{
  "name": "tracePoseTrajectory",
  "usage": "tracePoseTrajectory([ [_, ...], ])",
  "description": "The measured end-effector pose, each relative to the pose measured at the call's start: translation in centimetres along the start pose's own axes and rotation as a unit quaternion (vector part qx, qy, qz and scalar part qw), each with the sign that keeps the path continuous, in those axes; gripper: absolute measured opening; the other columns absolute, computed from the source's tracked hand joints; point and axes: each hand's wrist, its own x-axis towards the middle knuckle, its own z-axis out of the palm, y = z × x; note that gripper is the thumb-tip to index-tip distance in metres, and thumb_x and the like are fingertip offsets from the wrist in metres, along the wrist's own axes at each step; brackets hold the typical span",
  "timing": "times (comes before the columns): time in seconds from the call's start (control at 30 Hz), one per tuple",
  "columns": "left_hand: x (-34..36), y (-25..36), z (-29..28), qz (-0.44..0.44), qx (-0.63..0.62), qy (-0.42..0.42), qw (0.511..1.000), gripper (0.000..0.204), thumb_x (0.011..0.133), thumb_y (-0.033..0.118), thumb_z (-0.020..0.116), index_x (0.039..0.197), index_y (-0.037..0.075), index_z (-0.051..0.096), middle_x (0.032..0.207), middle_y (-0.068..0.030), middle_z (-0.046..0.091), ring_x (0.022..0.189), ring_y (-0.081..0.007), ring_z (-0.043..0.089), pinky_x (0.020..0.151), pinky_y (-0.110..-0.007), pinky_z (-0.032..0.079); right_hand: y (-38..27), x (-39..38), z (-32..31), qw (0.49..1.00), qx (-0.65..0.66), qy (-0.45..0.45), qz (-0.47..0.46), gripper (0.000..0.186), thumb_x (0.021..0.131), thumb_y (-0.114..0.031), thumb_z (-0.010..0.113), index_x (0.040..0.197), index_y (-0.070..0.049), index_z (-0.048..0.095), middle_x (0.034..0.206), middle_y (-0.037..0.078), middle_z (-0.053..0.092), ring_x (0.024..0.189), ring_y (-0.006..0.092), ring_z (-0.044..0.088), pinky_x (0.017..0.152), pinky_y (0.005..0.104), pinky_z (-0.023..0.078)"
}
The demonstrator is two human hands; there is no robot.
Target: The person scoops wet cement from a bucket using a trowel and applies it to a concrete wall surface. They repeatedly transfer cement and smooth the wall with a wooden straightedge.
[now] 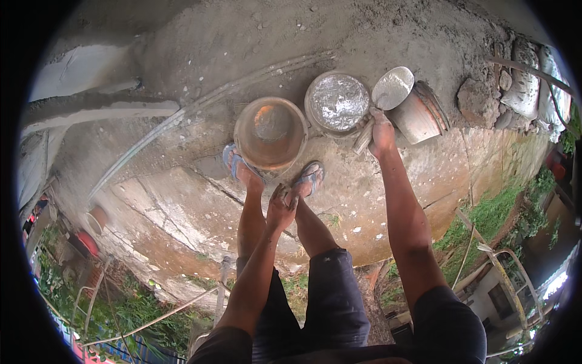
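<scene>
My right hand [382, 132] is closed at the near edge of a small pale vessel [393, 88], whose oval mouth tilts toward me. A grey ridged piece [364, 137] juts out left of that hand; I cannot make out what it is. Behind the vessel leans a grey bucket [419, 116]. Just left stands a round pail [337, 102] with a bright, reflecting surface inside. A brown, wide-mouthed bucket [271, 133] is in front of my feet, with murky liquid at its bottom. My left hand [282, 207] hangs beside my right foot, fingers apart and holding nothing.
I stand on a cracked, stained concrete slab [364, 200] in sandals. A long pale pipe [182, 118] crosses the grey ground at left. Rocks [478, 102] and white sacks [521, 85] are at far right. Metal rails [503, 279] and plants border the slab's near side.
</scene>
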Motion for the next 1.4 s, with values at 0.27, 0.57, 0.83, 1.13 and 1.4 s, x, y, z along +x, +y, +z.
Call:
tracePoseTrajectory([
  [0.27, 2.0, 3.1, -3.3, -0.033, -0.11, -0.057, 0.992, 0.048, 0.084, 0.023, 0.061, 0.121, -0.005, 0.049, 0.123, -0.0264, 0.051, 0.117, -0.0369, 0.049, 0.098, -0.039, 0.039, -5.9, -6.1, 3.5, 0.862, -0.502, -0.056, 0.043, 0.046, 0.092, -0.032, 0.053, 0.127, -0.004, 0.045, 0.092, 0.013, 0.064, 0.087, 0.0267, 0.063, 0.072, 0.0384, 0.052],
  [0.57, 6.8, 6.3, -2.3, -0.04, -0.2, -0.017, 0.979, 0.042, 0.085, 0.023, 0.06, 0.117, -0.003, 0.054, 0.117, -0.0256, 0.055, 0.113, -0.036, 0.052, 0.096, -0.039, 0.041, 12.8, 8.1, -12.3, 0.467, -0.812, 0.041, -0.347, 0.019, 0.088, -0.02, 0.052, 0.09, -0.002, 0.057, 0.086, 0.014, 0.064, 0.067, 0.0275, 0.06, 0.063, 0.0367, 0.049],
  [0.83, 6.3, 5.4, 1.6, -0.084, -0.173, 0.002, 0.981, 0.04, 0.086, 0.023, 0.059, 0.116, -0.002, 0.054, 0.115, -0.0251, 0.057, 0.109, -0.0366, 0.055, 0.093, -0.039, 0.043, 7.2, 5.6, -3.5, 0.9, -0.282, -0.222, 0.249, 0.026, 0.091, -0.034, 0.05, 0.091, -0.008, 0.057, 0.063, 0.001, 0.052, 0.054, 0.0116, 0.052, 0.051, 0.0277, 0.045],
  [1.13, 6.3, 5.1, 3.1, -0.107, -0.197, -0.013, 0.975, 0.04, 0.086, 0.025, 0.059, 0.116, 0.0, 0.055, 0.116, -0.024, 0.057, 0.109, -0.0358, 0.055, 0.092, -0.038, 0.043, -3.0, 1.5, -8.9, 0.897, -0.078, -0.244, 0.361, 0.033, 0.094, -0.042, 0.043, 0.089, -0.01, 0.051, 0.058, 0.001, 0.045, 0.037, 0.0092, 0.039, 0.035, 0.0227, 0.035],
  [1.4, 6.9, 5.9, 2.6, -0.077, -0.196, -0.034, 0.977, 0.04, 0.086, 0.025, 0.058, 0.117, -0.001, 0.054, 0.116, -0.0232, 0.057, 0.11, -0.035, 0.055, 0.093, -0.038, 0.043, 10.5, 7.7, -7.7, 0.75, -0.657, -0.023, -0.069, 0.038, 0.094, -0.036, 0.045, 0.1, -0.001, 0.058, 0.086, 0.02, 0.062, 0.073, 0.0318, 0.061, 0.067, 0.0413, 0.049],
])
